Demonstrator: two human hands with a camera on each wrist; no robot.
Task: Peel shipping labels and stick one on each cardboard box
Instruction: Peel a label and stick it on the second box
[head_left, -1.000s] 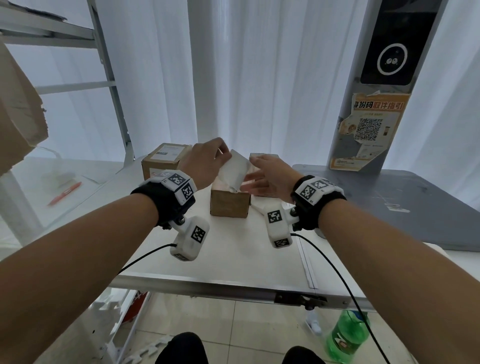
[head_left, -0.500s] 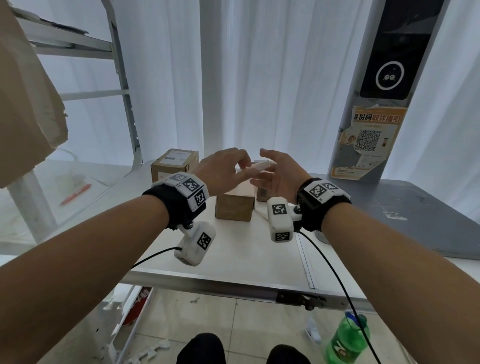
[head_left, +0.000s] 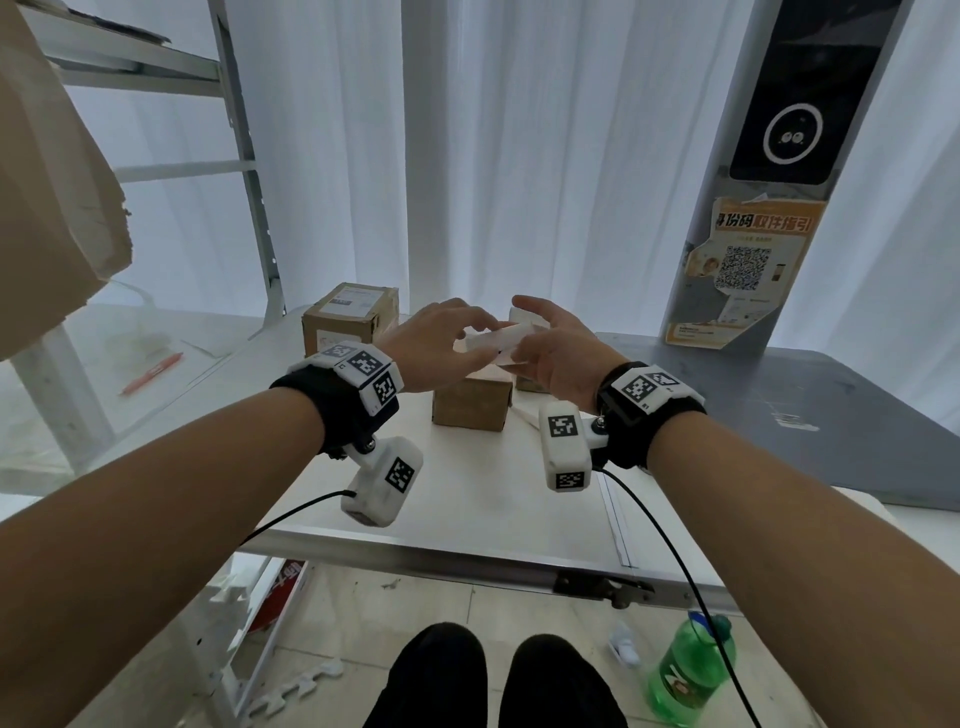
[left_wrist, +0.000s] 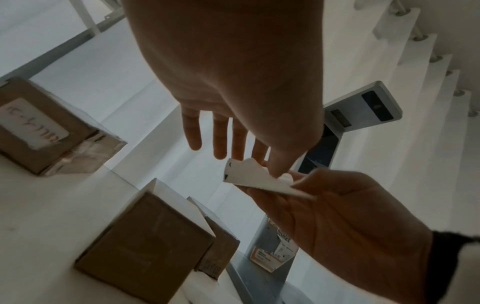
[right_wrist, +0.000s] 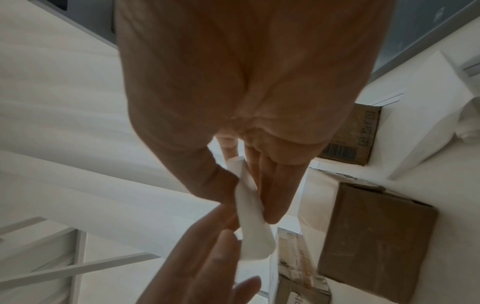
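Observation:
Both hands hover above the middle cardboard box (head_left: 470, 405) on the white table (head_left: 467, 499). Between them is a white label sheet (head_left: 498, 338). My right hand (head_left: 535, 338) pinches the sheet (right_wrist: 249, 205) between thumb and fingers. My left hand (head_left: 467, 338) pinches a curled corner of the sheet (left_wrist: 259, 179) with thumb (left_wrist: 280, 170) and forefinger, its other fingers stretched out. A box with a label on its top (head_left: 350, 317) stands at the back left. A third box (left_wrist: 221, 246) stands just right of the middle one, mostly hidden by my right hand in the head view.
A grey kiosk pillar with a QR poster (head_left: 748, 270) rises at the back right above a grey tabletop (head_left: 779, 415). A metal shelf frame (head_left: 249, 182) and an orange pen (head_left: 150, 374) are on the left. A green bottle (head_left: 691, 670) stands on the floor.
The hands have risen a little above the middle box and drawn closer together. The sheet, earlier tilted upright over the box, now lies flatter between the fingertips.

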